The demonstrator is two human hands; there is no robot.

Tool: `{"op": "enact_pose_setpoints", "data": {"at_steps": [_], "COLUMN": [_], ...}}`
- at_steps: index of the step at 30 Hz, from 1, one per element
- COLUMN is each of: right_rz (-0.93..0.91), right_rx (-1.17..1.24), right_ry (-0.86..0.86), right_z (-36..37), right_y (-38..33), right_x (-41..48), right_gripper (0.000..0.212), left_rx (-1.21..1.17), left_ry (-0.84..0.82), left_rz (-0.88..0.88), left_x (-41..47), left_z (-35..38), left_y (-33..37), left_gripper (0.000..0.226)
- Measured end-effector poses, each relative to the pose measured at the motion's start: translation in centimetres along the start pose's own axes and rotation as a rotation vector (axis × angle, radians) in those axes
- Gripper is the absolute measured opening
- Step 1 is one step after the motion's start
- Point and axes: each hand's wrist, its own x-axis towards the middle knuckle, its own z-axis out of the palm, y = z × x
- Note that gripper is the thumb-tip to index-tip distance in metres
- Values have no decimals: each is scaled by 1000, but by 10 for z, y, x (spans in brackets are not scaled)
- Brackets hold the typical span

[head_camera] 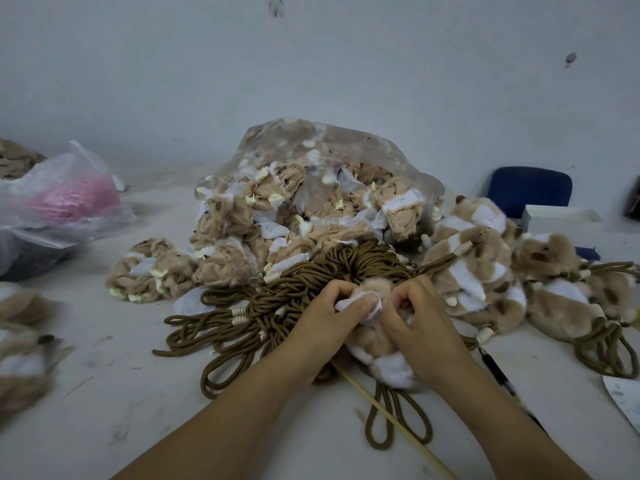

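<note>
Left grip (325, 317) and right grip (420, 323) pinch the plush toy (388, 367). Hard pulling may tear its seam or snag the cords (311, 271) at twelve o'clock.

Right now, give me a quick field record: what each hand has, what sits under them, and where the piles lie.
left hand: pinches white fabric at the top of the plush toy
right hand: fingers curled into the same toy, beside the left
under the toy: brown cords, thin wooden stick
behind: clear bag of tan and white plush skins
right: pile of stuffed plush toys with cords attached
far left: plastic bag with pink contents
surface: white table
</note>
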Motion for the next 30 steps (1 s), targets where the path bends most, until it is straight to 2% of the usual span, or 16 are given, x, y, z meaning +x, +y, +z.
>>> {"op": "enact_pose_setpoints", "data": {"at_steps": [5, 10, 14, 16, 18, 20, 21, 23, 25, 28, 30], "right_rz": [-12, -106, -111, -60, 45, 227, 305, 395, 433, 452, 438], "right_rx": [11, -74, -57, -49, -28, 106, 216, 409, 430, 454, 454], "right_ry": [-17, -74, -71, -37, 10, 51, 76, 121, 107, 78, 74], "right_z": [1, 5, 6, 3, -2, -10, -13, -17, -13, -8, -9], "right_y": [-3, -3, -6, -4, -2, -1, -1, -2, -5, -6, -6], "right_x": [-2, -5, -5, -3, 0, 3, 4, 5, 4, 0, 1], "right_gripper": [16, 17, 20, 23, 20, 11, 11, 15, 16, 15, 16], "left_rx": [81, 382, 427, 350, 75, -161, -204, -146, -20, 88, 155], "left_ry": [-11, 86, 135, 108, 32, -23, -16, 78, 163, 97, 70], "left_rz": [-25, 56, 73, 40, -10, -33, -16, 54, 121, 135, 141], "left_x": [4, 5, 4, 4, 4, 4, 4, 5, 4, 1, 2], "left_z": [-3, -3, -1, 0, -1, -3, -4, -3, -1, 1, 1], "left_y": [-2, -3, -6, -5, -1, 1, 2, 0, -3, -2, -1], "left_gripper": [22, 21, 23, 24, 26, 26, 26, 26, 22, 28, 20]}}
